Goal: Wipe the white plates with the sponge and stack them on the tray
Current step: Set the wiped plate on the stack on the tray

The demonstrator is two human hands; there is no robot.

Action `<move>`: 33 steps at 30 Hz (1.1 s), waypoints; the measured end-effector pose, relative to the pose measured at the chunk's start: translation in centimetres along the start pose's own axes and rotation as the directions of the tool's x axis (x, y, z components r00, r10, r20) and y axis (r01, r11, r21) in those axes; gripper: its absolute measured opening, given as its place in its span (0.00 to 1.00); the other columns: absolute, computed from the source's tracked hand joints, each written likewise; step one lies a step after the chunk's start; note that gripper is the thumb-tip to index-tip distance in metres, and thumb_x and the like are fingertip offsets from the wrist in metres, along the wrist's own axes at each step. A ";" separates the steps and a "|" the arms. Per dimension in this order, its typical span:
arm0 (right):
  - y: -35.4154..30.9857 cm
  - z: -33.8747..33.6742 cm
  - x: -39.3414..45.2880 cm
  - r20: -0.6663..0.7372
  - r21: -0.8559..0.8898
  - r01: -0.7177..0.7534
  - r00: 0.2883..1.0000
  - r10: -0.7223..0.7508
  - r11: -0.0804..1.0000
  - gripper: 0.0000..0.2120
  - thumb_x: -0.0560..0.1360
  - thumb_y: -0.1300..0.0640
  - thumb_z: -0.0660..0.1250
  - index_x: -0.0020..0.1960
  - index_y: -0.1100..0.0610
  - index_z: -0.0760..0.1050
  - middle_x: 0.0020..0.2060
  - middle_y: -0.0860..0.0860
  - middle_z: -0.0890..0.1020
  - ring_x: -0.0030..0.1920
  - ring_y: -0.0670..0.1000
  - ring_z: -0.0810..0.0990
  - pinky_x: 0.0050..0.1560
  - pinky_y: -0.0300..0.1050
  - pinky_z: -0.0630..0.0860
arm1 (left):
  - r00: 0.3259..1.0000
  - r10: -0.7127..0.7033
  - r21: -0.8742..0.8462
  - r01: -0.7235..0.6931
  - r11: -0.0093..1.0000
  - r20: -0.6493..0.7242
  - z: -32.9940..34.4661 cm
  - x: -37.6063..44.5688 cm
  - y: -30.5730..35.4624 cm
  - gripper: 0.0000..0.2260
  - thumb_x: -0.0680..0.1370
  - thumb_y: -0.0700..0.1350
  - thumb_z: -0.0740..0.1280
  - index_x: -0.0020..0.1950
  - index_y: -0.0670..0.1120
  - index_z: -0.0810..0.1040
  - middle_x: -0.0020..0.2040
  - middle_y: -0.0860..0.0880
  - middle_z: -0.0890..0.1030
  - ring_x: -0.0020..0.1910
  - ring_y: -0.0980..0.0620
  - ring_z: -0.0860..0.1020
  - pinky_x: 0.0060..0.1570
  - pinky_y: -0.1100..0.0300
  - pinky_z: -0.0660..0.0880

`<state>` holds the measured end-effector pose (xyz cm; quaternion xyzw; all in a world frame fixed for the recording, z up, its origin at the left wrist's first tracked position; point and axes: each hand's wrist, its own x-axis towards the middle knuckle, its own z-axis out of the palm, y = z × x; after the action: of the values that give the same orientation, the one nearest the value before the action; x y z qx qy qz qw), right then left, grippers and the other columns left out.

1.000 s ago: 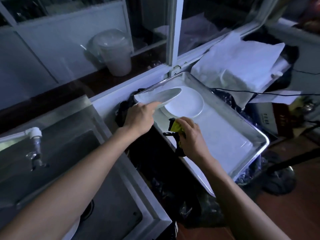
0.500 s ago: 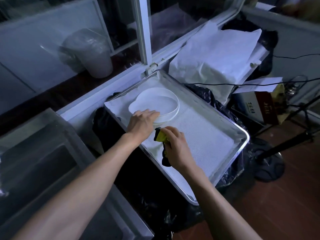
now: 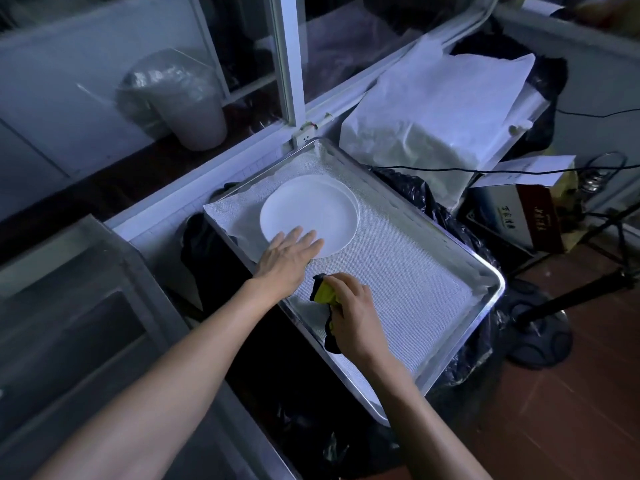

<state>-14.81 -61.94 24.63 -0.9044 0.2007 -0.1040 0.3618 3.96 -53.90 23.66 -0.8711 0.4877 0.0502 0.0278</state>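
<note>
A metal tray [image 3: 485,271] lined with a white mat sits beside a window frame, with a heap of white paper [image 3: 440,109] behind it. White plates [image 3: 311,209] lie stacked flat in the tray's far left part. The left hand [image 3: 287,258] rests with straight, spread fingers on the near rim of the top plate. The right hand [image 3: 353,317] grips a yellow and black sponge [image 3: 323,294], fingers curled round it, just above the mat.
</note>
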 end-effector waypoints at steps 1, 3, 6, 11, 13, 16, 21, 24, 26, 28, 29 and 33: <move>0.1 0.0 0.0 -0.004 0.005 -0.003 1.000 0.003 1.000 0.32 0.68 0.72 0.58 0.69 0.53 0.74 0.67 0.51 0.74 0.57 0.58 0.71 0.58 0.45 0.66 | 1.000 0.000 0.002 0.000 1.000 0.000 0.1 0.2 0.0 0.30 0.81 0.36 0.58 0.82 0.53 0.56 0.82 0.53 0.57 0.82 0.46 0.51 0.77 0.47 0.52; 0.2 0.0 0.0 -0.016 0.020 -0.012 1.000 0.012 1.000 0.31 0.69 0.73 0.59 0.69 0.54 0.74 0.67 0.51 0.74 0.58 0.57 0.70 0.58 0.43 0.64 | 1.000 0.000 0.008 0.000 1.000 0.010 0.1 0.6 0.0 0.31 0.81 0.35 0.58 0.82 0.53 0.55 0.83 0.53 0.56 0.82 0.46 0.51 0.78 0.47 0.52; 0.3 -0.2 -0.2 -0.031 0.041 -0.015 0.999 0.016 0.999 0.30 0.71 0.72 0.60 0.69 0.53 0.73 0.67 0.50 0.73 0.59 0.55 0.69 0.59 0.41 0.63 | 1.000 -0.005 0.007 0.004 1.000 0.024 0.1 1.4 -0.1 0.31 0.81 0.36 0.58 0.82 0.53 0.54 0.83 0.53 0.54 0.82 0.46 0.50 0.78 0.46 0.51; 0.2 -0.4 -0.4 -0.051 0.055 -0.016 0.999 0.019 0.998 0.31 0.70 0.74 0.60 0.68 0.54 0.74 0.67 0.49 0.74 0.58 0.52 0.67 0.59 0.31 0.58 | 0.999 -0.019 0.030 0.018 0.999 0.032 0.1 1.2 0.1 0.29 0.83 0.41 0.58 0.82 0.52 0.53 0.83 0.53 0.53 0.82 0.47 0.49 0.78 0.45 0.49; 0.0 -0.4 -0.4 -0.049 0.055 -0.019 0.999 0.021 0.998 0.31 0.69 0.75 0.60 0.68 0.55 0.75 0.67 0.50 0.74 0.58 0.54 0.69 0.59 0.29 0.57 | 1.000 -0.020 0.038 0.020 0.999 0.020 0.0 0.3 0.0 0.28 0.83 0.41 0.58 0.82 0.51 0.55 0.83 0.52 0.55 0.82 0.46 0.50 0.79 0.45 0.49; -0.8 -0.2 -0.3 -0.045 0.075 -0.015 0.999 0.018 0.997 0.31 0.68 0.76 0.60 0.68 0.55 0.75 0.67 0.49 0.74 0.60 0.55 0.69 0.60 0.29 0.58 | 0.999 -0.014 -0.003 0.014 1.000 -0.047 0.2 -2.0 -0.5 0.26 0.82 0.41 0.59 0.81 0.49 0.60 0.81 0.50 0.61 0.81 0.46 0.55 0.78 0.44 0.52; -3.9 0.8 0.1 -0.057 0.134 0.046 0.998 -0.039 0.990 0.32 0.68 0.76 0.60 0.68 0.53 0.75 0.66 0.48 0.74 0.63 0.55 0.72 0.64 0.37 0.64 | 0.975 -0.088 -0.192 0.048 0.980 -0.202 0.3 -8.7 -2.3 0.22 0.75 0.32 0.65 0.68 0.43 0.79 0.68 0.43 0.79 0.70 0.41 0.75 0.70 0.41 0.69; -6.8 2.2 0.1 -0.037 0.137 0.104 0.994 -0.100 0.985 0.33 0.68 0.75 0.60 0.68 0.52 0.75 0.66 0.47 0.74 0.63 0.54 0.71 0.64 0.30 0.60 | 0.965 -0.235 -0.246 0.202 0.948 -0.113 1.0 -14.3 -4.3 0.17 0.74 0.37 0.66 0.61 0.45 0.83 0.53 0.44 0.85 0.57 0.41 0.82 0.61 0.48 0.75; -9.1 3.8 -0.2 -0.006 0.128 0.151 0.988 -0.152 0.980 0.32 0.68 0.75 0.62 0.69 0.54 0.75 0.67 0.49 0.74 0.64 0.55 0.71 0.65 0.26 0.56 | 0.927 -0.374 -0.290 0.365 0.885 0.024 1.8 -18.6 -5.9 0.13 0.77 0.39 0.63 0.58 0.46 0.84 0.51 0.43 0.85 0.52 0.41 0.83 0.52 0.52 0.77; -11.5 5.9 -0.8 0.036 0.133 0.193 0.979 -0.199 0.972 0.33 0.68 0.76 0.62 0.69 0.55 0.74 0.68 0.49 0.73 0.65 0.55 0.70 0.64 0.23 0.54 | 0.863 -0.482 -0.349 0.504 0.790 0.154 3.1 -23.0 -7.4 0.10 0.80 0.41 0.62 0.54 0.45 0.82 0.49 0.42 0.84 0.49 0.41 0.83 0.44 0.55 0.75; -12.7 7.0 -1.3 0.064 0.134 0.210 0.973 -0.220 0.968 0.33 0.69 0.75 0.62 0.70 0.54 0.73 0.69 0.49 0.73 0.66 0.54 0.70 0.64 0.23 0.54 | 0.831 -0.520 -0.377 0.554 0.742 0.198 3.7 -25.2 -8.1 0.09 0.82 0.42 0.61 0.53 0.45 0.82 0.50 0.42 0.83 0.50 0.41 0.82 0.44 0.55 0.75; -17.9 12.8 -3.6 0.181 0.158 0.292 0.931 -0.318 0.943 0.29 0.73 0.74 0.63 0.71 0.54 0.72 0.70 0.50 0.71 0.68 0.56 0.70 0.67 0.42 0.67 | 0.736 -0.620 -0.430 0.669 0.606 0.272 6.4 -34.8 -10.8 0.11 0.83 0.45 0.57 0.47 0.49 0.78 0.55 0.46 0.82 0.51 0.46 0.81 0.51 0.55 0.77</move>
<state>-8.67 -40.78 27.75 -0.9053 0.0123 -0.0787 0.4173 -5.23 -18.18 21.26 -0.9600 0.1081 0.2027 -0.1601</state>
